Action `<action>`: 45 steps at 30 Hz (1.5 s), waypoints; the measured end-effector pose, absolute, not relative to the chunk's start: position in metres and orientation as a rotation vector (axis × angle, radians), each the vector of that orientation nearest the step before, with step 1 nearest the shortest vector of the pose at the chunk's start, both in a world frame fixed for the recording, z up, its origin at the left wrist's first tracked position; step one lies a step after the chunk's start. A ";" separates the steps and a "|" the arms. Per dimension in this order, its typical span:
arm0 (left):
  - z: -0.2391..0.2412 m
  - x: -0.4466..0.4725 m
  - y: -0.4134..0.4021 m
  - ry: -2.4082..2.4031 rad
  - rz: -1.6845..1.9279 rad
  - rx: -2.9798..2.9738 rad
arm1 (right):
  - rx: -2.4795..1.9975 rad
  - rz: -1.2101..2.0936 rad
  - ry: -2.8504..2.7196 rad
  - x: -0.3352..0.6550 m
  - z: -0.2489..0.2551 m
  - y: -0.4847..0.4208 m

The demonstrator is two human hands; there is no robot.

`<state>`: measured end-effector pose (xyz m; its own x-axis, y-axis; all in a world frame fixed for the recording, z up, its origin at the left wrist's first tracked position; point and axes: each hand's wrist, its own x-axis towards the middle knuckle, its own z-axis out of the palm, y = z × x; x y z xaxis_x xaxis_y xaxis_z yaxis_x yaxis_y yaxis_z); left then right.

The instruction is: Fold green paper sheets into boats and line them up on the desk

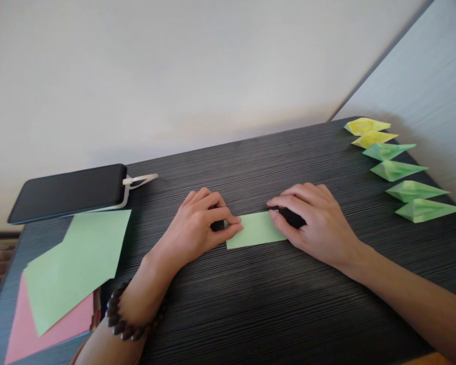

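A light green sheet of paper (256, 229), folded into a narrow strip, lies flat on the dark table in front of me. My left hand (201, 223) pinches its left end between thumb and index finger; a beaded bracelet circles that wrist. Over the right end curves my right hand (311, 220), thumb pressed on the far edge of the strip and index fingertip close beside it, just beyond the paper. That hand covers part of the strip's right end.
To the left, loose green sheets (76, 268) overlap pink paper (53, 334). Behind them a black phone (70, 190) with a white cable (142, 179) rests on a white object. Several folded green (418, 191) and yellow paper pieces (367, 125) line the right edge. A wall (175, 71) bounds the back.
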<state>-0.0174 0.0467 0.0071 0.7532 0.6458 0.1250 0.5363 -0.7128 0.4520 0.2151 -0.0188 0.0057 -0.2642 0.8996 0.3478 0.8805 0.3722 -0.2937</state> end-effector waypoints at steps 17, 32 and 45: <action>0.002 -0.019 0.048 0.818 0.337 2.667 | -1.391 0.142 -2.437 0.204 -0.001 -0.023; 0.006 -0.023 0.052 0.785 0.428 2.709 | -1.410 0.213 -2.440 0.204 -0.001 -0.024; 0.005 -0.030 0.055 0.726 0.462 2.742 | -1.396 0.219 -2.429 0.205 -0.002 -0.024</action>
<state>-0.0300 0.0550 0.0052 0.8240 0.5158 0.2343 0.4307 -0.8390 0.3325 0.2053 -0.0239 -0.0018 -0.4654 0.8608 0.2058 0.8100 0.5080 -0.2930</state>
